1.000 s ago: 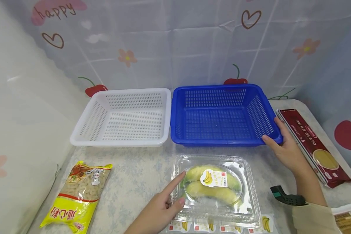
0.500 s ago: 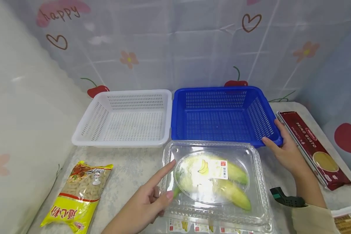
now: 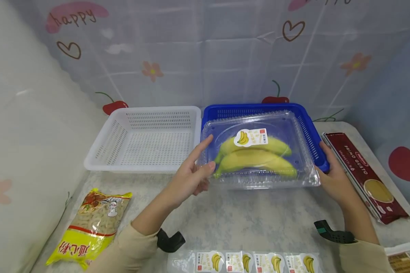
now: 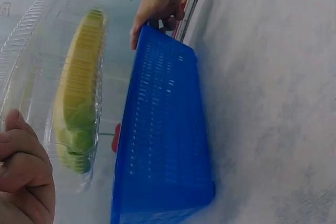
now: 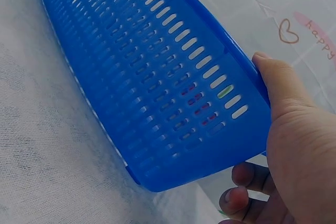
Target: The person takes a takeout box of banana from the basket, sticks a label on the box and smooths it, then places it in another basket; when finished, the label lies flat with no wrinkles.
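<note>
My left hand [image 3: 191,168] grips the left edge of a clear plastic box [image 3: 256,180] with two yellow-green bananas [image 3: 256,161] inside and a banana label on its lid. The box hangs above the blue basket [image 3: 312,132] and covers much of it in the head view. In the left wrist view the bananas [image 4: 79,93] stand apart from the basket wall [image 4: 163,119]. My right hand [image 3: 335,174] holds the basket's front right corner. The right wrist view shows the thumb [image 5: 278,77] over the rim, with the other fingers curled below.
A white basket [image 3: 188,167] stands left of the blue one. A yellow bag of macaroni [image 3: 92,223] lies front left. A red spaghetti pack [image 3: 369,174] lies on the right. Banana labels [image 3: 235,262] lie at the front edge, a brown-labelled pack [image 3: 408,261] at the front right corner.
My left hand has lifted the banana box from the table and carried it forward over the blue basket. The right hand has stayed at the basket's corner.
</note>
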### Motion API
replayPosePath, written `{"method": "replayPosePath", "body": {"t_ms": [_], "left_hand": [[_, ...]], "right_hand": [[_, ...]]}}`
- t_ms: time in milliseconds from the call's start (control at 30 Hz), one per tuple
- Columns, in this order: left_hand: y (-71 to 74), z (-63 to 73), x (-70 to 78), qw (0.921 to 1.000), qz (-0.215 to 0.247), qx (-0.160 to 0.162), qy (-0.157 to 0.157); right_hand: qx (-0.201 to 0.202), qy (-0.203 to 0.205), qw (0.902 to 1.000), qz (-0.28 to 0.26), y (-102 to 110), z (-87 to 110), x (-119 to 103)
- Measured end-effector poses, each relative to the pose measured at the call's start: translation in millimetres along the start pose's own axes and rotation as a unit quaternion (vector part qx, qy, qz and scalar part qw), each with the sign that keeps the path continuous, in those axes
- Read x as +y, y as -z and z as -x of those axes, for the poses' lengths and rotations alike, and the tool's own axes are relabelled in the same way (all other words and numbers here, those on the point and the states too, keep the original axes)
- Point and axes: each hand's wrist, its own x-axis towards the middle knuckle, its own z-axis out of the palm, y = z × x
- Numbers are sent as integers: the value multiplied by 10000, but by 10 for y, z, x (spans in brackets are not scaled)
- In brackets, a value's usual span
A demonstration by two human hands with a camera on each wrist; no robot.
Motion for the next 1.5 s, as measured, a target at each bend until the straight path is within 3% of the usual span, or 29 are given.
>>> {"method": "replayPosePath", "body": {"t_ms": [333, 633, 967, 1233, 1367, 1500], "left_hand": [[78, -779, -80, 9991, -130, 286, 270], [21, -1184, -227, 9948, -446, 356, 842], [-81, -1389, -342, 9889, -774, 339, 1225], [-111, -1419, -393, 9810, -1298, 132, 1436], [-137, -1431, -387, 9667, -1965, 122, 1635], [-186, -1447, -403, 9398, -2793, 154, 1964]], "right_hand": [[22, -356, 9994, -7, -14, -3, -26], [71, -382, 9992, -86, -37, 14, -55], [34, -424, 9991, -56, -30, 20, -63], [94, -452, 9989, -64, -49, 14, -48], [117, -430, 9990, -54, -54, 15, -44], [113, -426, 9990, -66, -48, 25, -44]]}}
